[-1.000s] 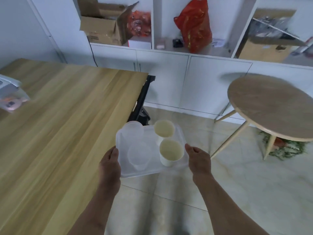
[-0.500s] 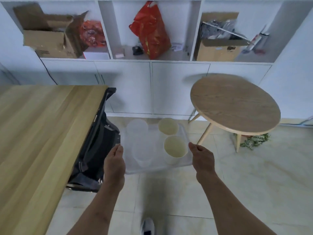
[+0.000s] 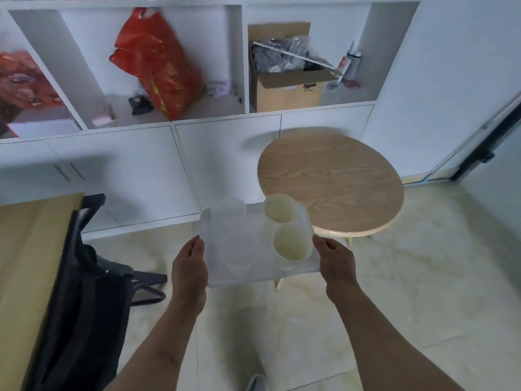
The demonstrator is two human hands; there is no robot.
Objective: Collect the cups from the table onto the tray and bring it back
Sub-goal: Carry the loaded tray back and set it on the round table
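I carry a translucent white tray [image 3: 255, 277] level in front of me, above the floor. My left hand [image 3: 189, 266] grips its left edge and my right hand [image 3: 337, 262] grips its right edge. On the tray stand two cream paper cups, one near [image 3: 291, 244] and one far [image 3: 279, 207], both upright on the right side. Two clear plastic cups stand on the left side, one near [image 3: 239, 251] and one far [image 3: 228, 211]. The round wooden table [image 3: 332, 179] is just beyond the tray to the right.
A long wooden table [image 3: 25, 249] with a black chair [image 3: 84, 292] beside it lies at my left. White cabinets [image 3: 135, 170] with open shelves holding a red bag [image 3: 158, 66] and a cardboard box [image 3: 284, 88] stand ahead. Tiled floor [image 3: 423, 263] stretches to the right.
My view has swung right, away from the long table, and the round table now sits close behind the tray. Both hands keep the same hold on the tray.
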